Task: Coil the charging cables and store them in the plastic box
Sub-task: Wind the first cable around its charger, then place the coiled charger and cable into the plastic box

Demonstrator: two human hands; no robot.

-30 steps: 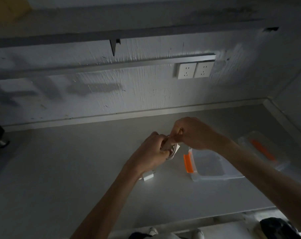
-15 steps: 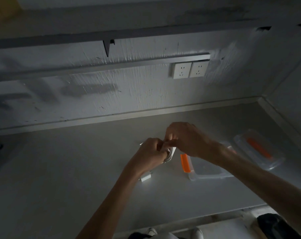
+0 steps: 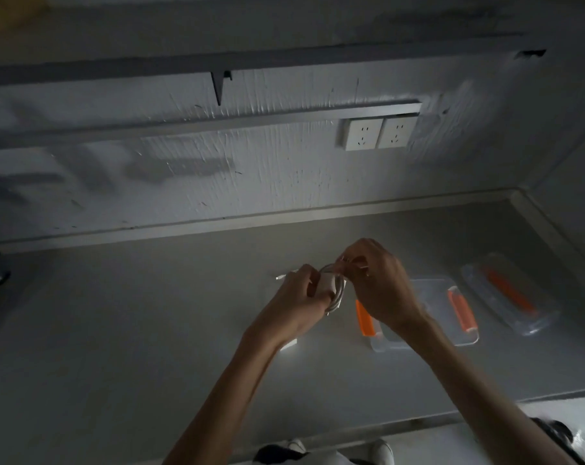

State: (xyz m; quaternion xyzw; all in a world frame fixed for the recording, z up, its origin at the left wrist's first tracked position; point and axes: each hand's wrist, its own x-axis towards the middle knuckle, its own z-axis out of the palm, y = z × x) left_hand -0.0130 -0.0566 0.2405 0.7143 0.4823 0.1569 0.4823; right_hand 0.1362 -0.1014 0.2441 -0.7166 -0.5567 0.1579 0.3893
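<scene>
White cable coil (image 3: 333, 290) pinched between left hand (image 3: 299, 305), right hand (image 3: 378, 283)

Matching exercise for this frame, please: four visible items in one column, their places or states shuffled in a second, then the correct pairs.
1. white cable coil
2. plastic box
3. lid
4. wall sockets

A. on the wall above the counter
B. lying at far right, off the box
C. held between both hands
D. open, under the right forearm

Pairs: 1-C, 2-D, 3-B, 4-A
</scene>
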